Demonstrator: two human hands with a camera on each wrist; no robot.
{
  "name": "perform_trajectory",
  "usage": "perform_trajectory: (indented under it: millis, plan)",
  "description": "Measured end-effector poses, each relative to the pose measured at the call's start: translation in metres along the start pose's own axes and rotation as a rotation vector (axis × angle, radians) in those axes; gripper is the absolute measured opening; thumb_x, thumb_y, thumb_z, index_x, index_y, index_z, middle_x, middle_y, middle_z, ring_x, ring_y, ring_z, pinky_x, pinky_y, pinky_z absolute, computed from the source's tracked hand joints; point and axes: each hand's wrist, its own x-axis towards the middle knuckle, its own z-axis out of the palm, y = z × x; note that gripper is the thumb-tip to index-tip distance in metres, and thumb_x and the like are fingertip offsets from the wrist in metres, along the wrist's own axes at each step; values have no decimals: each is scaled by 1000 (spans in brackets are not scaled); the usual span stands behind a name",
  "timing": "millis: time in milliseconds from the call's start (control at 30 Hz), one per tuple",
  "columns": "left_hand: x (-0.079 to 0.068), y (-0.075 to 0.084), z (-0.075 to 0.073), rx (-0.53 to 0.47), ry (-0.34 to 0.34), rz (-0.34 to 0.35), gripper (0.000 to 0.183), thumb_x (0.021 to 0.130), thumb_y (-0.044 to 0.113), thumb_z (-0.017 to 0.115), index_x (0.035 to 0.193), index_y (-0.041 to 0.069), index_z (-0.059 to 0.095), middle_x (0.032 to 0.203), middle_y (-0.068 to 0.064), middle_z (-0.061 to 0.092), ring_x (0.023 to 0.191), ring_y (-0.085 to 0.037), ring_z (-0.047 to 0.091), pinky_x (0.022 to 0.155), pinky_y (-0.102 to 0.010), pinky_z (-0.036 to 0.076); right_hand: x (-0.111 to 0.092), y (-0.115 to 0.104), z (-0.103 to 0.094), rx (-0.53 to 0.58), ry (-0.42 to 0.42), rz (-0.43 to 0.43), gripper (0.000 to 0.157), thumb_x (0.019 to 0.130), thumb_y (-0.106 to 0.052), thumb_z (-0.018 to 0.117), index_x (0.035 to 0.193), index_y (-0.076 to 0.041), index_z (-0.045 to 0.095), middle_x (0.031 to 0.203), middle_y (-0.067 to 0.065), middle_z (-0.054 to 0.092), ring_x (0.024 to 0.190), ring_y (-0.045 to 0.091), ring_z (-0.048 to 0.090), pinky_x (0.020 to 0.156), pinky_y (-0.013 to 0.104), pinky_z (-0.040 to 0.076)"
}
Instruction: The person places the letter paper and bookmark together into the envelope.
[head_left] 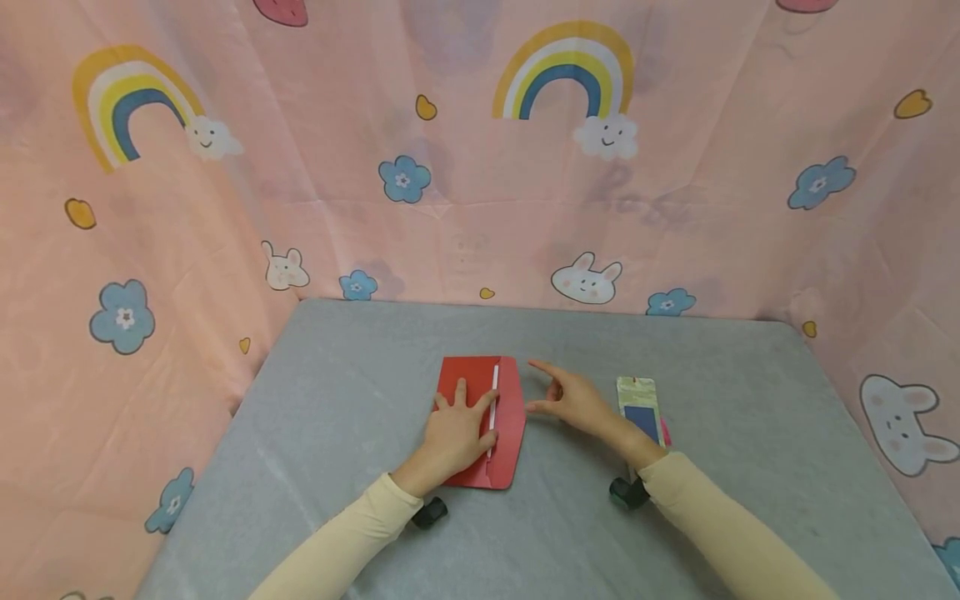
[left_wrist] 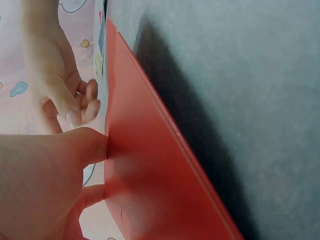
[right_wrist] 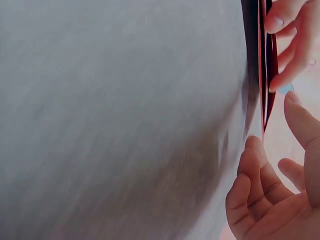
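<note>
A red envelope lies on the grey table, its lighter flap folded out to the right. Along its opening shows a white edge of something inside. My left hand rests on the envelope with spread fingers; the left wrist view has its fingertips touching the red surface. Just right of the flap, my right hand holds nothing, thumb and forefinger stretched apart and the other fingers loosely bent. In the right wrist view that hand is beside the envelope's thin edge, apart from it.
By the right forearm lies a gold and blue packet, partly covered by the arm, with a bit of something pink beneath it. Each wrist wears a dark camera. A pink patterned curtain hangs behind the table.
</note>
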Motion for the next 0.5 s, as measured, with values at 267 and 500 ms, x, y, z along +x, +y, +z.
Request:
perform_trajectory:
  millis: [267, 500]
  plan:
    - [-1, -1, 2, 21, 19, 17, 64, 91, 48, 64, 149, 32, 42, 154, -26, 39, 124, -60, 51, 45, -28, 48, -15, 18, -19, -9, 11, 15, 77, 83, -34, 79, 149, -17, 45, 74, 0, 58, 62, 11, 49, 56, 24, 43]
    - [-1, 0, 0, 21, 26, 17, 63, 91, 46, 63, 149, 31, 43, 154, -26, 39, 123, -60, 51, 44, -26, 47, -27, 32, -36, -49, 67, -5, 76, 83, -33, 78, 148, -13, 46, 74, -1, 63, 58, 10, 51, 53, 25, 43]
